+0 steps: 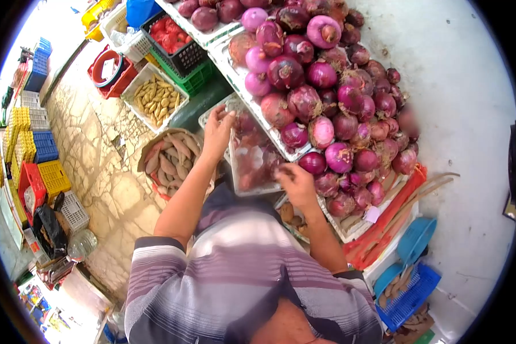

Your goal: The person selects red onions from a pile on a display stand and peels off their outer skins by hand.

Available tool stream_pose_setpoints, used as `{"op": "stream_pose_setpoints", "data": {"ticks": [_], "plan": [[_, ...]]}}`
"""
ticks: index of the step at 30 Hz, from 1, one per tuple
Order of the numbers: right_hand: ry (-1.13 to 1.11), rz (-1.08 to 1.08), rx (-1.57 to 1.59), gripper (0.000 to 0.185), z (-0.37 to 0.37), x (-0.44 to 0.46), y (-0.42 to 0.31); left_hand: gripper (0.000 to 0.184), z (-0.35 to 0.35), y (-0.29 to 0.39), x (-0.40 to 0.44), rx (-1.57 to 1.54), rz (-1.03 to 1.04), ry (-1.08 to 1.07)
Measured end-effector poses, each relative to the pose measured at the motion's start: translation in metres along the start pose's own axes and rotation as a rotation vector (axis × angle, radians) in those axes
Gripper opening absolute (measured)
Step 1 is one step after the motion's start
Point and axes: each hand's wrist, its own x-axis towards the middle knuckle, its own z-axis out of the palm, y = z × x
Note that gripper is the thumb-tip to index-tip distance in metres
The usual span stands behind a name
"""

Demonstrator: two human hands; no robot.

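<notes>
A shallow pale tray (262, 189) lies in front of my body, with dark reddish items inside under what looks like clear plastic. At the tray's upper left edge is my left hand (218, 131), its fingers bent and close together; what they grip is too small to make out. My right hand (295, 182) is at the tray's right side, thumb and fingers curled toward its edge, and whether they pinch the plastic is unclear. A large heap of red onions (332, 114) rises just beyond and to the right, partly on white foam trays (252, 103).
To the left are a round basket of sweet potatoes (169, 163), a white crate of yellowish roots (155, 97) and a black crate (183, 57) with red contents. Stacked coloured crates (54, 178) stand at far left. Blue baskets (410, 298) are at lower right, beside a white wall (464, 103).
</notes>
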Motion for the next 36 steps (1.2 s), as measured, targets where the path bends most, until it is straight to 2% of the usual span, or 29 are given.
{"op": "stream_pose_setpoints", "data": {"ticks": [2, 3, 6, 7, 8, 10, 12, 14, 15, 16, 17, 18, 19, 21, 24, 27, 30, 31, 34, 36], "plan": [[0.117, 0.074, 0.073, 0.02, -0.021, -0.001, -0.029, 0.059, 0.015, 0.047, 0.012, -0.017, 0.105, 0.085], [0.123, 0.049, 0.097, 0.024, -0.03, 0.0, -0.027, 0.06, 0.02, 0.047, 0.028, 0.058, 0.229, 0.157], [0.163, -0.097, 0.196, 0.036, -0.042, 0.001, -0.045, 0.063, 0.031, 0.068, 0.074, -0.017, 0.341, 0.245], [0.118, -0.128, 0.219, 0.047, -0.052, 0.001, -0.056, 0.065, 0.03, 0.059, 0.099, 0.149, 0.418, 0.329], [0.186, -0.157, 0.235, 0.048, -0.067, 0.004, -0.059, 0.067, 0.029, 0.049, 0.125, 0.315, 0.494, 0.419], [0.301, -0.217, 0.269, 0.049, -0.1, 0.014, -0.06, 0.068, 0.033, 0.062, 0.146, 0.477, 0.532, 0.422], [0.38, -0.131, 0.316, 0.048, -0.146, 0.024, -0.06, 0.06, 0.036, 0.061, 0.174, 0.653, 0.654, 0.467], [0.58, -0.163, -0.097, 0.04, -0.196, 0.051, -0.051, 0.053, 0.043, 0.072, 0.184, 0.833, 0.672, 0.389], [0.646, -0.081, -0.12, 0.041, -0.211, 0.061, -0.071, 0.048, 0.052, 0.072, 0.185, 0.896, 0.673, 0.396], [0.646, -0.119, -0.073, 0.043, -0.247, 0.086, -0.037, 0.044, 0.059, 0.073, 0.185, 0.987, 0.702, 0.4], [0.675, -0.032, -0.259, 0.044, -0.269, 0.1, -0.049, 0.043, 0.063, 0.072, 0.184, 0.995, 0.692, 0.412], [0.735, -0.054, -0.323, 0.049, -0.287, 0.12, -0.046, 0.043, 0.065, 0.071, 0.184, 1.003, 0.684, 0.428], [0.74, -0.081, -0.633, 0.056, -0.311, 0.141, -0.041, 0.042, 0.067, 0.07, 0.186, 1.005, 0.656, 0.45], [0.72, -0.003, -0.685, 0.066, -0.356, 0.194, -0.012, 0.043, 0.072, 0.071, 0.187, 1.034, 0.602, 0.471], [0.515, 0.193, -0.636, 0.077, -0.378, 0.253, -0.015, 0.043, 0.072, 0.069, 0.189, 1.06, 0.574, 0.462], [0.385, 0.323, -0.839, 0.073, -0.376, 0.302, -0.004, 0.042, 0.071, 0.072, 0.186, 1.071, 0.568, 0.44], [0.276, 0.421, -0.772, 0.073, -0.378, 0.326, 0.004, 0.043, 0.07, 0.064, 0.192, 1.066, 0.596, 0.453], [0.276, 0.425, -0.69, 0.069, -0.381, 0.333, 0.011, 0.043, 0.067, 0.06, 0.195, 1.109, 0.618, 0.46], [0.273, 0.472, -0.649, 0.074, -0.383, 0.339, 0.021, 0.043, 0.065, 0.052, 0.198, 1.212, 0.647, 0.464], [0.451, 0.203, -0.686, 0.08, -0.379, 0.328, 0.025, 0.043, 0.065, 0.053, 0.198, 1.246, 0.629, 0.469]]}}
